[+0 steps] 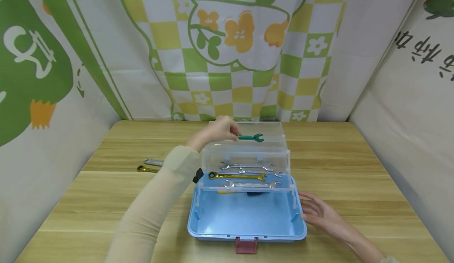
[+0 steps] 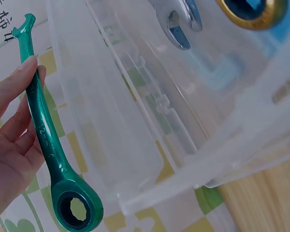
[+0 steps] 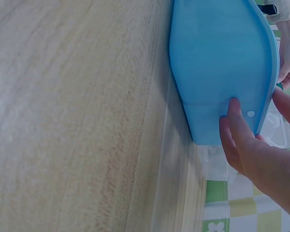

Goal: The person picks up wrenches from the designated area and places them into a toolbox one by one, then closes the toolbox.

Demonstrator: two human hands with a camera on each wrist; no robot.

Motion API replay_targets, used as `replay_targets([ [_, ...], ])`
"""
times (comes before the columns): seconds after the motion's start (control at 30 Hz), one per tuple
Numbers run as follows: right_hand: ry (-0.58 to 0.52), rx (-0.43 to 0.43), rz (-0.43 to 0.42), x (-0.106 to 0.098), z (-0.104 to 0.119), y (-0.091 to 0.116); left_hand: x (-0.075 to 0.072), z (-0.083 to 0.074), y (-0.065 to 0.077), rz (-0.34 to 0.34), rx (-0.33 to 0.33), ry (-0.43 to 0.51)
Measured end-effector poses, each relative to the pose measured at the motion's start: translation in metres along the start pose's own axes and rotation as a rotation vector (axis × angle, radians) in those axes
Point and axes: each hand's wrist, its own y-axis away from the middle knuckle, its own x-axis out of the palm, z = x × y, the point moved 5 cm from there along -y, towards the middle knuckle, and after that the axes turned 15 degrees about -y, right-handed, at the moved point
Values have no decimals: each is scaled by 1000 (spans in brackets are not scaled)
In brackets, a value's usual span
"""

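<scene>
My left hand (image 1: 224, 129) pinches a shiny green combination wrench (image 2: 46, 123) by its shaft, near the open end. It holds the wrench above the raised clear plastic lid (image 1: 248, 128) of a light-blue toolbox (image 1: 244, 215). The wrench's ring end, hidden by the hand in the head view, hangs lowest in the left wrist view. My right hand (image 1: 320, 215) lies against the toolbox's right side. Its fairly straight fingers (image 3: 238, 121) touch the outer wall, and the thumb meets the rim. In the clear tray (image 1: 213, 187) lie a gold wrench (image 1: 237, 176) and several silver wrenches (image 1: 248, 185).
Left of the toolbox, a silver wrench (image 1: 153, 162) and a gold wrench (image 1: 146, 169) lie on the wooden table (image 1: 354, 168), partly covered by the left arm. A dark-red latch (image 1: 246, 245) hangs at the box's front. Patterned cloth (image 1: 244, 89) hangs behind the table.
</scene>
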Motion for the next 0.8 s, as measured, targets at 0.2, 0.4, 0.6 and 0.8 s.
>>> replay_targets([
  [0.2,-5,13,-6,0,1,-1,5,-8,-9,49,13,-3],
  [0.4,0,18,-15,0,1,-1,12,-14,-16,72,7,-12],
  [0.6,-1,18,-6,0,2,-1,17,-16,-20,101,-21,-11],
  [0.8,5,12,1,0,2,0,23,-21,-24,136,-20,-13],
])
